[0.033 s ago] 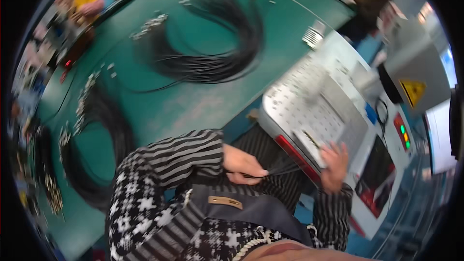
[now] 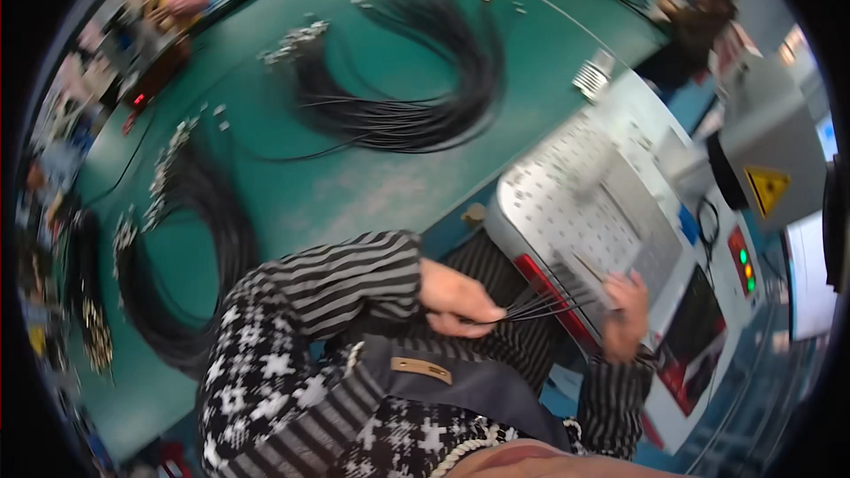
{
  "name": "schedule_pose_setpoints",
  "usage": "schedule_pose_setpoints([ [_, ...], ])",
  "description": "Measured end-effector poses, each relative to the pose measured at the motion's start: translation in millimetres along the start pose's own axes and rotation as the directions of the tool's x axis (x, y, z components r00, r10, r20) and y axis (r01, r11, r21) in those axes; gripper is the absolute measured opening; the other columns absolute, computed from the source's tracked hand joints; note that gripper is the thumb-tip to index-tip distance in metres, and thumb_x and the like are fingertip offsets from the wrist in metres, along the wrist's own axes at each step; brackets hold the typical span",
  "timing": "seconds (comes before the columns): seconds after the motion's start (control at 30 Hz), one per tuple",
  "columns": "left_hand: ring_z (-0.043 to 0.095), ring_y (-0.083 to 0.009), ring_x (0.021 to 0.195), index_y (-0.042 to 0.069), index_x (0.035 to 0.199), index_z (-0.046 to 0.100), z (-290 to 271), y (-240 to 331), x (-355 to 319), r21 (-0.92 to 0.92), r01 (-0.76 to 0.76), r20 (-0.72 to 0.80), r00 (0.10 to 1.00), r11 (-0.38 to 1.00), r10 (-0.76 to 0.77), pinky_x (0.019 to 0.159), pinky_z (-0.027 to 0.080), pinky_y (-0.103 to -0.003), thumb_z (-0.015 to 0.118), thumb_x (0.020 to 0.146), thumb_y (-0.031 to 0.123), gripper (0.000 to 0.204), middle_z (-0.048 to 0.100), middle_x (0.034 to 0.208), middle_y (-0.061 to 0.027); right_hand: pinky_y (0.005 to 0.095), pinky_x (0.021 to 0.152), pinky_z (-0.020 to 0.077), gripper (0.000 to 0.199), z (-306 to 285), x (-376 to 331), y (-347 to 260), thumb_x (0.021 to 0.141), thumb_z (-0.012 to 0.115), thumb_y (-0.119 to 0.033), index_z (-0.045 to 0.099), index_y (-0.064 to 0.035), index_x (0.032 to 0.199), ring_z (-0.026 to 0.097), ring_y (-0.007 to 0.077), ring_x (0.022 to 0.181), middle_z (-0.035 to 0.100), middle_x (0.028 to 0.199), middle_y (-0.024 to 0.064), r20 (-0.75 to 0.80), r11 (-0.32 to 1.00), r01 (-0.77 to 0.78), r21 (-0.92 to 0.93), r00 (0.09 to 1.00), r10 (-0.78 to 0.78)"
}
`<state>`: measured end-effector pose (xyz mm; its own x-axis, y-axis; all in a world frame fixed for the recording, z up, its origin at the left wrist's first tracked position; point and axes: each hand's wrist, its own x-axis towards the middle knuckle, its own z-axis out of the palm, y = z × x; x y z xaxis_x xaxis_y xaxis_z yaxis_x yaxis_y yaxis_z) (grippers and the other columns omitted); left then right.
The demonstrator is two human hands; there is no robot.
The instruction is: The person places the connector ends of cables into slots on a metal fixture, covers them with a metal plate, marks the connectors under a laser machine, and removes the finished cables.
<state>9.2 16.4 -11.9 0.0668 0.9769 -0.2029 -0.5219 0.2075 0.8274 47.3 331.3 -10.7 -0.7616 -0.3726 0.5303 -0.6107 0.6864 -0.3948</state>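
A small bunch of thin black cables (image 2: 542, 304) is pinched in my left hand (image 2: 460, 303), over my lap. Its strands fan out to the right, crossing the red front edge of the machine bed. My right hand (image 2: 625, 317) is by a narrow grey fixture (image 2: 580, 273) on that bed. Its fingers look apart, though motion blurs them, and whether they touch the cable ends is unclear. The perforated metal bed (image 2: 553, 190) lies just beyond both hands.
Large looped black cable bundles (image 2: 398, 119) with pale connectors lie on the green table (image 2: 354, 195). Another bundle (image 2: 208, 239) curves at left. Right of the bed are a dark tablet-like panel (image 2: 691, 327), a lit button box (image 2: 742, 261) and a monitor (image 2: 815, 283). Other people sit beyond.
The whole view has shifted slightly. The cable strands from my left hand now spread wider and reach nearer the grey fixture. My right hand's fingers look more bent.
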Motion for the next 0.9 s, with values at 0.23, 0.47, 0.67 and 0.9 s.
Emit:
schedule_pose_setpoints([
  [0.23,0.031,-0.0088,0.045,0.007,0.072,0.047,-18,12,-25,-0.130,-0.328,-0.457,0.857,0.936,0.237,0.043,0.027,-0.020,0.035,0.098,0.035,0.039,0.036,0.053,0.0022,0.0284,0.086,0.0402,0.026,15,108,22,0.078,0.056,-0.004,0.058,-0.0015,0.103,0.054,0.0205,0.091,0.057,0.104,0.0100,0.370,0.778,-0.488,0.397,0.860,0.350],
  [0.47,0.048,-0.0148,0.056,0.005,0.076,0.052,-48,12,-34,0.485,0.233,-0.746,0.613,0.843,0.260,0.059,0.041,-0.028,0.043,0.093,0.033,0.034,0.054,0.062,-0.0018,0.0400,0.102,0.0279,0.043,50,118,39,0.073,0.067,-0.026,0.060,-0.0063,0.110,0.038,0.0304,0.120,0.044,0.130,0.0130,0.466,0.997,-0.056,0.062,0.885,0.021],
  [0.67,0.053,-0.0212,0.057,0.004,0.074,0.051,-55,21,-42,0.523,0.444,-0.760,0.629,0.728,0.163,0.061,0.044,-0.031,0.040,0.094,0.033,0.037,0.058,0.063,-0.0051,0.0383,0.103,0.0301,0.059,17,105,19,0.072,0.071,-0.026,0.050,-0.0109,0.125,0.038,0.0268,0.124,0.036,0.138,0.0100,0.646,0.989,0.052,-0.141,0.762,0.052],
  [0.9,0.053,-0.0245,0.057,0.001,0.075,0.050,-51,27,-31,0.534,0.473,-0.767,0.620,0.701,0.165,0.061,0.044,-0.034,0.041,0.094,0.034,0.039,0.057,0.062,-0.0089,0.0433,0.103,0.0284,0.077,33,101,15,0.074,0.070,-0.024,0.030,-0.0006,0.136,0.040,0.0291,0.123,0.046,0.129,0.0190,0.035,0.981,-0.185,-0.059,0.982,0.187],
])
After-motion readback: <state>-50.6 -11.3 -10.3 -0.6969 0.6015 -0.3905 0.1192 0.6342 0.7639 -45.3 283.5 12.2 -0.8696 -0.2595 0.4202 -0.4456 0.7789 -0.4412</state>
